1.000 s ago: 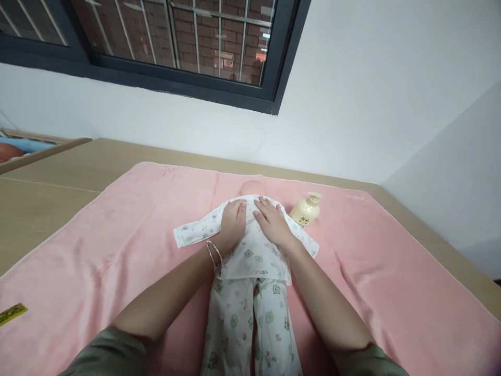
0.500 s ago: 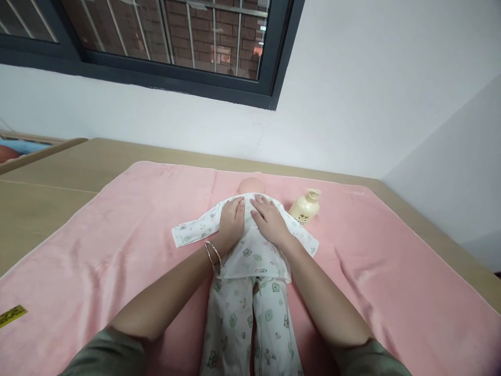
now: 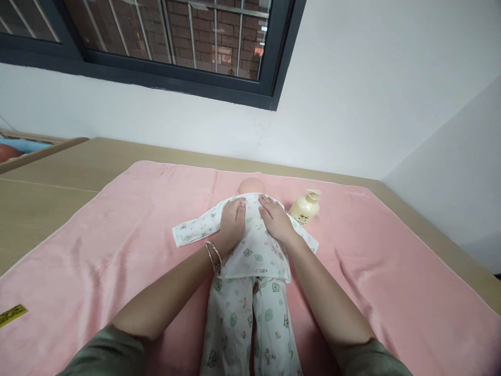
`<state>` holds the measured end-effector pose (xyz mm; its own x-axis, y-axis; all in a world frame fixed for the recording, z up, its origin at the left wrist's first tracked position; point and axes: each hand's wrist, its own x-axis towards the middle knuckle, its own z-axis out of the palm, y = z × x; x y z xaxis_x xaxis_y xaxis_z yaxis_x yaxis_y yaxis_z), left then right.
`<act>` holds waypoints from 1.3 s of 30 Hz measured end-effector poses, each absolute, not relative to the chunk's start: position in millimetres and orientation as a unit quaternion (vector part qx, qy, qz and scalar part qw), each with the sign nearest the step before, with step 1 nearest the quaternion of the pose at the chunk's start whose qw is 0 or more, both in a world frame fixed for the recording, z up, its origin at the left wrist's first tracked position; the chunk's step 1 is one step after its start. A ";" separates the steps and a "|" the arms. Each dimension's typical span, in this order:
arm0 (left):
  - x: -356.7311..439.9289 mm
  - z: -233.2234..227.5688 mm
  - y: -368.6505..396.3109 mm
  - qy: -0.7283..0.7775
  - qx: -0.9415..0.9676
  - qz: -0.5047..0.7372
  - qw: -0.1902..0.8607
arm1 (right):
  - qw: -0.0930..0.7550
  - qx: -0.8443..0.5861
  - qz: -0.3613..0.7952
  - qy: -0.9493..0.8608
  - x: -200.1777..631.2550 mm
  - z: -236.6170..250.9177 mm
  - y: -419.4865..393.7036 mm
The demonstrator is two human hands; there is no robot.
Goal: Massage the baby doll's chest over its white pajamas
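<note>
A baby doll lies on the pink blanket, dressed in a white printed top and matching trousers. Only the rounded crown of its head shows beyond the collar. My left hand rests flat on the left side of the doll's upper back or chest; which one I cannot tell. On the right side, my right hand lies flat on the top with its fingers stretched toward the collar. Both hands are open and grip nothing. The sleeves spread out to either side.
A cream pump bottle leans beside the right sleeve. The pink blanket covers much of the wooden surface. A yellow label is at the left edge. White wall and a barred window stand behind.
My right hand has slid slightly to the right across the doll's top, widening the gap between my hands. My left hand stays almost in place.
</note>
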<state>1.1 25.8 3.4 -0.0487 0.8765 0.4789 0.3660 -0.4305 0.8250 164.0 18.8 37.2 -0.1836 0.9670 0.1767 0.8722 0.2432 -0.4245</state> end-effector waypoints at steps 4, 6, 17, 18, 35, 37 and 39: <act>0.6 2.7 25.2 0.481 0.651 0.540 0.232 | 0.144 -0.656 0.069 -0.738 141.1 45.3 -1.8; 0.1 2.3 25.7 0.480 0.653 0.539 0.228 | 0.134 -0.648 0.052 -0.748 126.4 46.7 -12.7; 6.3 -3.0 25.0 0.543 0.693 0.456 0.129 | 0.174 -0.677 0.085 -0.710 151.5 36.4 14.1; 7.5 -4.2 24.9 0.551 0.702 0.436 0.111 | 0.166 -0.689 0.079 -0.701 151.5 37.0 13.4; 17.3 1.7 -0.5 0.542 0.777 0.321 0.006 | 0.145 -0.665 0.099 -0.726 151.1 44.0 10.4; 16.2 4.0 0.7 0.540 0.780 0.315 0.011 | 0.123 -0.665 0.085 -0.732 150.8 44.1 9.9; 10.3 6.9 9.9 0.539 0.784 0.307 0.029 | 0.100 -0.660 0.063 -0.742 145.6 49.2 2.1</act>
<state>10.3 9.9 6.9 0.2317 0.8626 0.4498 0.8269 -0.4182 0.3760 145.6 2.1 49.2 -0.1095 0.9919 0.0645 0.9666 0.1214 -0.2257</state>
